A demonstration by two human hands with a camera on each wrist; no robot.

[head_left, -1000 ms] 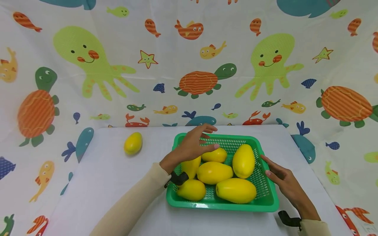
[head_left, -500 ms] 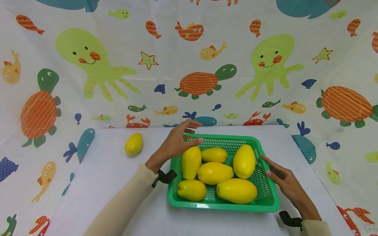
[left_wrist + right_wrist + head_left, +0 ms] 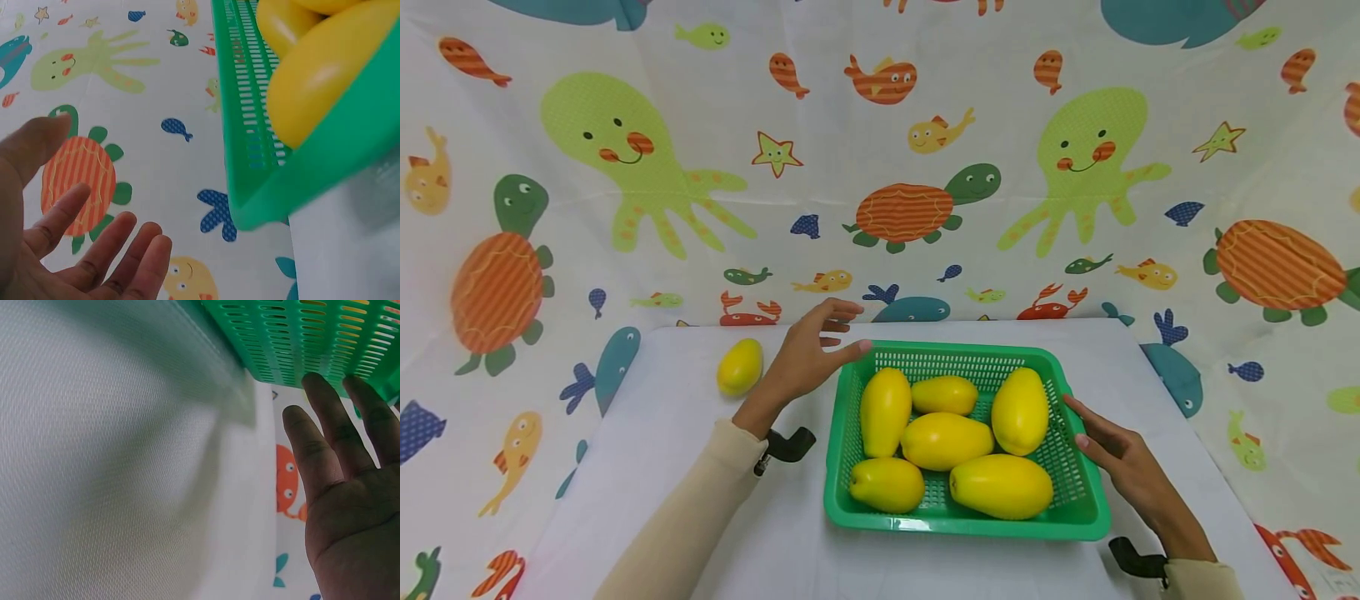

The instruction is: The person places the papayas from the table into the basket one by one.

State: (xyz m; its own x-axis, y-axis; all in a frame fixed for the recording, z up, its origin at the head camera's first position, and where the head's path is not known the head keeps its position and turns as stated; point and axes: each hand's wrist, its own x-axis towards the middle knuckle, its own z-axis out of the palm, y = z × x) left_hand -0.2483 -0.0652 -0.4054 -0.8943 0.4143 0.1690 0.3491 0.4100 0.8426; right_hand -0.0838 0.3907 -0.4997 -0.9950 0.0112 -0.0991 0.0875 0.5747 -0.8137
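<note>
A green plastic basket (image 3: 966, 525) with slotted sides holds several smooth yellow fruits, mango- or papaya-like, among them a yellow fruit (image 3: 946, 440) in the middle. My left hand (image 3: 805, 354), fingers spread and holding nothing, hovers by the basket's back left corner. In the left wrist view the left hand (image 3: 94, 250) shows an open palm apart from the green basket (image 3: 250, 206). My right hand (image 3: 1116, 450) has its fingertips at the basket's right rim. From the right wrist, straight fingers (image 3: 328, 415) reach up to the basket's slotted wall (image 3: 275, 337).
One more yellow fruit (image 3: 740, 367) lies on the white tabletop (image 3: 647, 467), left of the basket and beyond the left forearm. Behind the table hangs a cloth (image 3: 700, 108) printed with sea animals. Black wrist mounts (image 3: 792, 445) sit on both wrists.
My left hand has moved left from above the fruits to outside the basket, with its fingers loose and no fruit carried. The right hand and the basket have stayed put.
</note>
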